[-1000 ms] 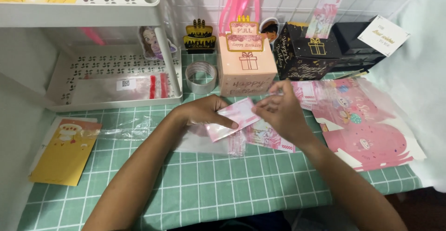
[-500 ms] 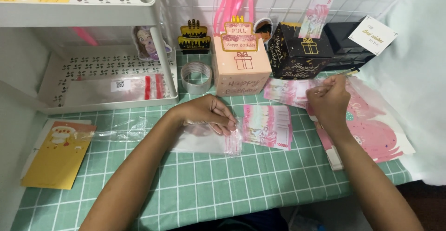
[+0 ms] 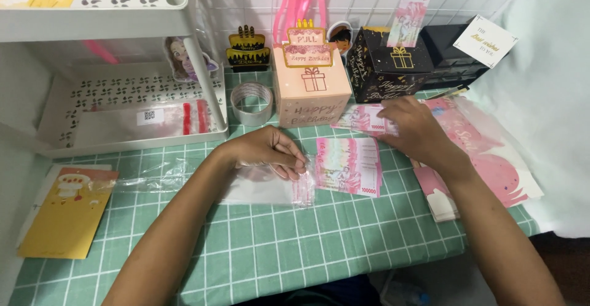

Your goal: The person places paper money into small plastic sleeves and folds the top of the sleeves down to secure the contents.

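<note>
The clear plastic sleeve point(image 3: 264, 186) is lying flat on the green checked mat point(image 3: 276, 250); your left hand point(image 3: 270, 152) is pinching its right end with curled fingers. Your right hand point(image 3: 415, 131) is pressing spread fingers on pink banknotes point(image 3: 362, 119), beside the pink gift box point(image 3: 310, 94).

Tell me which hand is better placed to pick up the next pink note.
Probably the right hand: it rests on the far notes, close to the near stack. The left hand is occupied, its fingers pinching the clear sleeve.
</note>
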